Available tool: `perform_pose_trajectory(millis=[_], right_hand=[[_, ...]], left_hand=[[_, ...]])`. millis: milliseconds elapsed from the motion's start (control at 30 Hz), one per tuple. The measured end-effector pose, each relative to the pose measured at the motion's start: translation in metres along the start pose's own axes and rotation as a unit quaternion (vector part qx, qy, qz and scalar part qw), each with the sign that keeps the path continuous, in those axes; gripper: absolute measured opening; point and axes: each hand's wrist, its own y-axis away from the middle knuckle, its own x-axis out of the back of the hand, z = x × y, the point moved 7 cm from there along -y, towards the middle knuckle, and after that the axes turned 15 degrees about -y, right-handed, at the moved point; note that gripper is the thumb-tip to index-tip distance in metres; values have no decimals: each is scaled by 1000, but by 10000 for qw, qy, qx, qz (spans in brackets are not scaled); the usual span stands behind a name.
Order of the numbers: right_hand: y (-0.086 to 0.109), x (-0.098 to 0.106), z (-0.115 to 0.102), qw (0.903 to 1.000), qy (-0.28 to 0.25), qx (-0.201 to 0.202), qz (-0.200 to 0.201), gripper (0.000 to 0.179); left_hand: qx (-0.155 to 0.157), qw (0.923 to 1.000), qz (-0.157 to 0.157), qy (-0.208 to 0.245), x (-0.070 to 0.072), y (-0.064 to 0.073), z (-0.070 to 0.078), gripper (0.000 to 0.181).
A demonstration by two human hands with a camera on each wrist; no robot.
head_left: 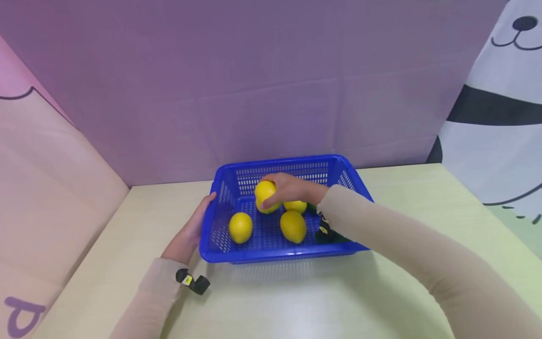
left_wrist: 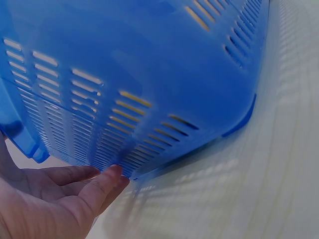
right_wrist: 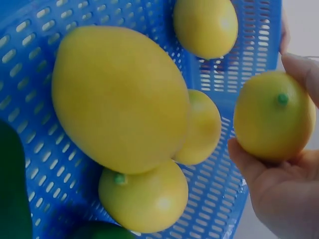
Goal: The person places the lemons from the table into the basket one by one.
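My right hand [head_left: 288,187] reaches into a blue plastic basket [head_left: 292,255] and grips a yellow lemon [head_left: 265,189] between thumb and fingers. A small green stem nub shows on that lemon [right_wrist: 274,117] in the right wrist view. Below it, another lemon [head_left: 267,208] is partly covered by the hand. More yellow fruit lies around: one lemon [head_left: 240,227] at left, one [head_left: 295,207] behind, and a larger pointed one [head_left: 293,227] in front. At the basket's left side, my left hand [head_left: 196,223] holds the rim, fingertips [left_wrist: 113,170] against the slotted wall.
Dark green items [head_left: 330,237] lie at the basket's right end, mostly hidden under my right forearm. The basket stands on a pale wooden table [head_left: 296,301]. A purple cloth [head_left: 271,94] hangs behind, with printed panels [head_left: 499,103] at the sides.
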Motion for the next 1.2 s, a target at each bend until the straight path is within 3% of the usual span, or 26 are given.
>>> perform_pose_trajectory(millis=[233, 633, 933, 1200], right_hand=[[-2, -17, 1, 9981, 313, 73, -520, 59], [1, -31, 1, 9940, 427, 180, -992, 63], [5, -38, 5, 9896, 783, 2, -1209, 61], [5, -48, 7, 9779, 1391, 30, -1561, 61]], left_hand=[[22, 10000, -14, -19, -1, 1, 0, 77], [27, 10000, 8, -90, -2, 5, 0, 77], [80, 9999, 7, -61, -3, 4, -1, 78], [27, 10000, 34, -74, -2, 4, -2, 77]])
